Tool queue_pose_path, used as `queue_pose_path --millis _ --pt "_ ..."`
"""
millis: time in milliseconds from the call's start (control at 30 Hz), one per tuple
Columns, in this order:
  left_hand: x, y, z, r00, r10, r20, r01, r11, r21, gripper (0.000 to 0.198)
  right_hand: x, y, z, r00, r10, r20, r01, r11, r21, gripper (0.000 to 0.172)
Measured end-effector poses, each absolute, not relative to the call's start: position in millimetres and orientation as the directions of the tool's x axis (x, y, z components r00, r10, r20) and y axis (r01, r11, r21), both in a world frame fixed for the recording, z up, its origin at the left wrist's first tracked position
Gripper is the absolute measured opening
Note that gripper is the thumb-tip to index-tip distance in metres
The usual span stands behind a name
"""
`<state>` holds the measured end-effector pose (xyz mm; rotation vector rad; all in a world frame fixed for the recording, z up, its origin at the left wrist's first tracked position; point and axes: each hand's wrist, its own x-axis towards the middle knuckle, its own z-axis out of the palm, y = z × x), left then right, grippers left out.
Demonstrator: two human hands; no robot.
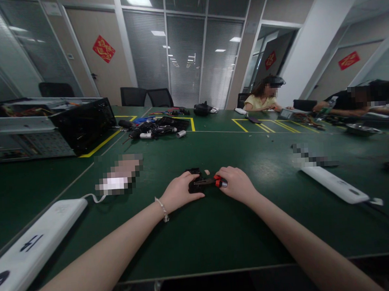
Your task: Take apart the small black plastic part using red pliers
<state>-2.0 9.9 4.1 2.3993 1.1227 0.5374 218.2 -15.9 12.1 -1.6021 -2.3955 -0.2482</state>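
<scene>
My left hand (183,191), with a bracelet (162,209) at its wrist, is closed around a small black part (194,185) on the green table. What kind of part it is I cannot make out. In my right hand (237,182) is a pair of pliers (220,181) with red handles, gripped from the side. The dark jaws point left and reach onto the black part between my hands. A small pale piece (206,172) lies just behind the jaws.
An open computer case (89,129) stands at the left rear, beside a heap of cables and tools (154,129). White power banks (39,245) flank me, the right one (335,183) trailing a cable. A blurred phone-like slab (122,173) lies left. Other people (260,100) sit across the table.
</scene>
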Motion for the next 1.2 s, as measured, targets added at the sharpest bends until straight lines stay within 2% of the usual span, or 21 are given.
queue_pose_path --millis 267,567,1200 --pt "-0.7 9.8 3.6 0.595 0.785 0.172 0.619 -0.584 0.525 0.059 215.6 -17.8 16.6 -0.346 0.900 0.265 0.937 0.348 0.043 0.018" --pt "-0.8 8.7 6.3 0.583 0.801 0.139 0.634 -0.555 0.538 0.061 218.0 -19.3 16.1 -0.347 0.894 0.283 0.936 0.349 0.045 0.017" --pt "-1.5 10.8 1.8 0.585 0.789 0.188 0.624 -0.586 0.517 0.060 215.3 -21.2 18.3 -0.341 0.899 0.276 0.939 0.340 0.053 0.018"
